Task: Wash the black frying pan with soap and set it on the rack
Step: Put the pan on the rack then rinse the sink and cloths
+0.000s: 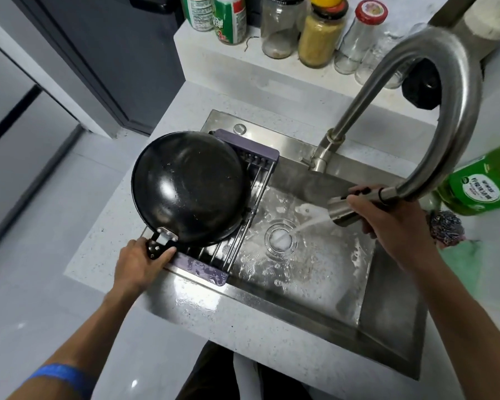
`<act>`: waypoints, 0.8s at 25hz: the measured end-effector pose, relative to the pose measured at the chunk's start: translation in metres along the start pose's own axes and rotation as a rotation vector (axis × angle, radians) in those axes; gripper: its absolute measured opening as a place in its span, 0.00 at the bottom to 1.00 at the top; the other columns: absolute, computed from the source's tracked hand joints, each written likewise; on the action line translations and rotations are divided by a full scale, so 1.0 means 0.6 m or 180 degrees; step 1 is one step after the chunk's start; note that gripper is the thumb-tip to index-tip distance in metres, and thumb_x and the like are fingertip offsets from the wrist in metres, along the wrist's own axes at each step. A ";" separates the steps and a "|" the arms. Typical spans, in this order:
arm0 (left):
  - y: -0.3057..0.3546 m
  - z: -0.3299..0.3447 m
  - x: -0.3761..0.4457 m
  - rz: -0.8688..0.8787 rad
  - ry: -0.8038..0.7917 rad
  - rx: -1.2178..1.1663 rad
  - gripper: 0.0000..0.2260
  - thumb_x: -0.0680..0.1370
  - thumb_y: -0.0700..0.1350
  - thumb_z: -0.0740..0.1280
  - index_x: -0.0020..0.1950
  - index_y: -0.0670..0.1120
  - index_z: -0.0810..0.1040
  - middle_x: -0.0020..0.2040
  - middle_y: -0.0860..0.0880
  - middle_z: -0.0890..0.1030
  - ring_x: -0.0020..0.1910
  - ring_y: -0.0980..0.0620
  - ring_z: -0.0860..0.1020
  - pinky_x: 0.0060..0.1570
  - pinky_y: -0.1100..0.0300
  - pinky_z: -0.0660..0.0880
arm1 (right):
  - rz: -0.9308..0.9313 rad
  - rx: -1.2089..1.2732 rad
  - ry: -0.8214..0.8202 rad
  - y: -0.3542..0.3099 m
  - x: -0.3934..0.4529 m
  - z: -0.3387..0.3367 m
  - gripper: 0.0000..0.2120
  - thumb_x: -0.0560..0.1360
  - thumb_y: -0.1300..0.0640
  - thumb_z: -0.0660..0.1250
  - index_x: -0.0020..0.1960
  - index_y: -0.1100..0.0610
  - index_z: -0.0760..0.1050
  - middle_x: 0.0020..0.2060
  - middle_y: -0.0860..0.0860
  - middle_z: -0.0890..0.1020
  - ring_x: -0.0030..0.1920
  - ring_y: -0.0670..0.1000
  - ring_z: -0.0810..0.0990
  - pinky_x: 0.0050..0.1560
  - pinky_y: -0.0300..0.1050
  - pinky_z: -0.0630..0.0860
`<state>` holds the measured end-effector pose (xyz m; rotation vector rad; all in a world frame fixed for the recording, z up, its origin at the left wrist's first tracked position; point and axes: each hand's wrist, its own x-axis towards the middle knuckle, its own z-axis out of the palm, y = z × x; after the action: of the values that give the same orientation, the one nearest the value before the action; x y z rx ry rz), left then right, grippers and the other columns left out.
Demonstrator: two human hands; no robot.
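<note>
The black frying pan (188, 186) lies upside down on the purple-ended wire rack (244, 226) over the left side of the sink. My left hand (140, 262) grips the pan's black handle at the rack's near end. My right hand (399, 226) grips the steel spray head (342, 210) of the pull-out faucet and points it left and down. Water streams from it onto the drain (280, 239). A green bottle of dish soap (479, 183) stands on the counter at the right.
The steel sink (315, 272) is wet with foamy water. A steel scourer (445, 228) and a green cloth (462, 264) lie right of it. Jars and bottles (319, 36) line the raised shelf behind. The faucet's arch (451, 90) curves over the sink's right side.
</note>
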<state>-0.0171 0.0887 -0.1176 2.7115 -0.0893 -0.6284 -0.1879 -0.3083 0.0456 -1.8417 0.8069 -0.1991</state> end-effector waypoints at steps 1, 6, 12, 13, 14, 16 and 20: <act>0.008 -0.004 -0.010 -0.0101 0.0161 0.0021 0.26 0.67 0.70 0.68 0.47 0.48 0.74 0.45 0.47 0.76 0.46 0.43 0.76 0.42 0.50 0.75 | 0.0063 -0.0057 -0.0027 0.002 0.004 -0.001 0.01 0.75 0.58 0.71 0.46 0.55 0.81 0.24 0.46 0.80 0.24 0.46 0.74 0.25 0.36 0.70; 0.091 0.026 -0.109 0.1091 0.1432 -0.0160 0.11 0.74 0.44 0.71 0.54 0.43 0.77 0.51 0.43 0.76 0.48 0.44 0.72 0.47 0.51 0.69 | 0.0188 0.0065 -0.0066 0.004 0.027 0.014 0.07 0.77 0.57 0.69 0.42 0.57 0.74 0.23 0.52 0.75 0.22 0.48 0.72 0.22 0.37 0.66; 0.161 0.133 -0.112 0.2563 -0.0808 0.1564 0.26 0.72 0.48 0.68 0.71 0.55 0.69 0.67 0.54 0.74 0.63 0.49 0.70 0.61 0.50 0.66 | -0.0040 0.0369 -0.0210 -0.002 0.047 0.067 0.09 0.81 0.59 0.64 0.60 0.52 0.77 0.27 0.42 0.80 0.26 0.39 0.76 0.27 0.31 0.71; 0.159 0.132 -0.097 0.2417 -0.1161 0.1688 0.26 0.75 0.48 0.65 0.73 0.56 0.67 0.71 0.57 0.69 0.68 0.49 0.67 0.67 0.48 0.61 | -0.0097 0.0414 -0.0257 -0.004 0.051 0.076 0.10 0.81 0.59 0.64 0.62 0.52 0.76 0.28 0.43 0.80 0.27 0.38 0.77 0.27 0.31 0.71; 0.153 0.129 -0.083 0.2294 -0.1450 0.1757 0.24 0.77 0.49 0.64 0.73 0.58 0.67 0.73 0.61 0.65 0.71 0.50 0.64 0.72 0.49 0.57 | -0.0153 0.0457 -0.0286 -0.011 0.053 0.084 0.12 0.81 0.59 0.65 0.63 0.51 0.76 0.31 0.44 0.81 0.29 0.38 0.77 0.29 0.31 0.72; 0.141 0.115 -0.063 0.2273 -0.1718 0.1809 0.20 0.79 0.48 0.62 0.71 0.60 0.69 0.74 0.65 0.61 0.74 0.51 0.60 0.75 0.50 0.53 | -0.0295 0.0496 -0.0350 -0.015 0.059 0.097 0.12 0.81 0.57 0.65 0.62 0.45 0.76 0.38 0.46 0.81 0.33 0.38 0.78 0.33 0.32 0.74; 0.140 0.101 -0.065 0.2264 -0.1886 0.1904 0.23 0.81 0.44 0.59 0.74 0.62 0.63 0.76 0.65 0.55 0.77 0.48 0.53 0.76 0.44 0.48 | -0.0195 0.0463 -0.0304 0.003 0.068 0.108 0.13 0.80 0.54 0.66 0.63 0.42 0.76 0.41 0.54 0.82 0.36 0.49 0.76 0.33 0.39 0.75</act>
<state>-0.0774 -0.0040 -0.1227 2.5843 -1.5102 -1.2702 -0.1261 -0.2842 0.0072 -1.7263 0.6535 -0.2019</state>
